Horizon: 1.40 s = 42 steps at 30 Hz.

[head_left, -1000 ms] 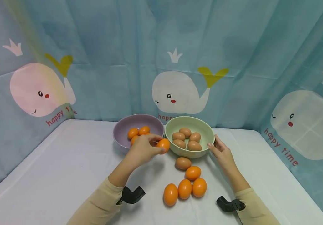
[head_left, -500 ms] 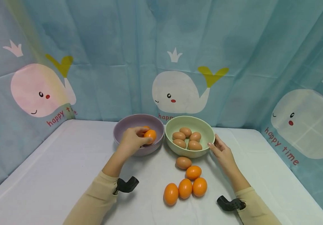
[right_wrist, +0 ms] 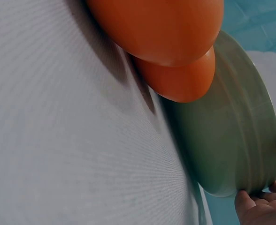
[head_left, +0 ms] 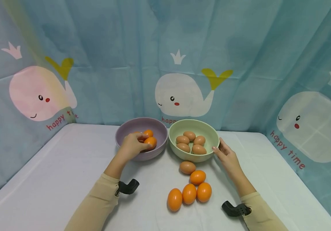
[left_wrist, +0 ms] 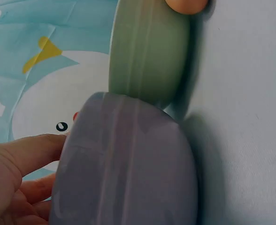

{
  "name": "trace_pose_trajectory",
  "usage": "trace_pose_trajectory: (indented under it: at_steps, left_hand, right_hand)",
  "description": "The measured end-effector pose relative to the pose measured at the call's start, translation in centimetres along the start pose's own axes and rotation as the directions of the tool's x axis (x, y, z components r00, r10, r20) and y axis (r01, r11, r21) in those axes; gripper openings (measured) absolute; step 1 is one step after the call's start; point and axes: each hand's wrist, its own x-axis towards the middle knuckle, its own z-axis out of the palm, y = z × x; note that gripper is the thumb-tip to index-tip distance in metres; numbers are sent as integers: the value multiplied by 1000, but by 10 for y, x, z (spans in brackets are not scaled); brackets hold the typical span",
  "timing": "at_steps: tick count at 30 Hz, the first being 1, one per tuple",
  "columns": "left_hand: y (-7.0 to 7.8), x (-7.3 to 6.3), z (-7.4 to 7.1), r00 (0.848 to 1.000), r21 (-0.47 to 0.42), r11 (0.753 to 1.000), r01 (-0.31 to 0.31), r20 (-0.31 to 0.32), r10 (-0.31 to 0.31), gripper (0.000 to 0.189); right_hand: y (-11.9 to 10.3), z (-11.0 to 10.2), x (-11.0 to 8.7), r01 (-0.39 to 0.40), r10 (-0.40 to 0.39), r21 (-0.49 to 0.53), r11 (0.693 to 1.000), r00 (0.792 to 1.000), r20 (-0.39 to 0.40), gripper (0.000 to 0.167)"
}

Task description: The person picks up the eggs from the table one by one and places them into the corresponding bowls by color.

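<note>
My left hand (head_left: pixel 131 146) reaches over the near rim of the purple bowl (head_left: pixel 161 130). Its thumb and fingers hold an orange egg (head_left: pixel 150 143) low inside, beside other orange eggs partly hidden by the hand. In the left wrist view the bowl's wall (left_wrist: pixel 128 164) hides the held egg. At the right, my right hand (head_left: pixel 227 157) grips the rim of the green bowl (head_left: pixel 208 131), thumb outside. Several brown eggs (head_left: pixel 199 149) lie in that bowl. The right wrist view shows fingers (right_wrist: pixel 250 206) against the green wall.
In front of the bowls, a brown egg (head_left: pixel 187 167) and several orange eggs (head_left: pixel 189 193) lie on the white table (head_left: pixel 53 170). The bowls stand side by side near a blue whale-print curtain (head_left: pixel 110 64) at the back.
My left hand has carried the orange egg leftward from in front of the green bowl and lowered it into the purple bowl. The right hand stays on the green bowl's rim.
</note>
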Motion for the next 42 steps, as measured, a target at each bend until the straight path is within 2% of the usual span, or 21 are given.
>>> trace_pose_trajectory:
  at_steps: [4, 12, 22, 29, 35, 42]
  left_hand:
    - [-2, 1, 0, 1000, 11, 1000, 2, 4, -2, 50]
    - [-3, 4, 4, 1000, 88, 996, -3, 12, 2, 47]
    - [-2, 6, 8, 1000, 148, 989, 7, -11, -5, 47]
    - [-1, 7, 8, 999, 142, 989, 39, -14, -37, 45]
    - [0, 8, 8, 999, 166, 985, 40, -7, -39, 46]
    - [0, 10, 9, 998, 202, 978, 59, 12, -63, 31]
  right_hand:
    - [0, 0, 0, 7, -7, -3, 1000, 1000, -1, 73]
    - [1, 0, 1, 17, -17, 1, 1000, 1000, -1, 73]
    - [1, -1, 1, 14, -14, 0, 1000, 1000, 1, 73]
    - [0, 0, 1, 15, -15, -7, 1000, 1000, -2, 72]
    - [1, 0, 1, 16, -16, 5, 1000, 1000, 3, 72]
    - [1, 0, 1, 21, -21, 2, 1000, 1000, 2, 72]
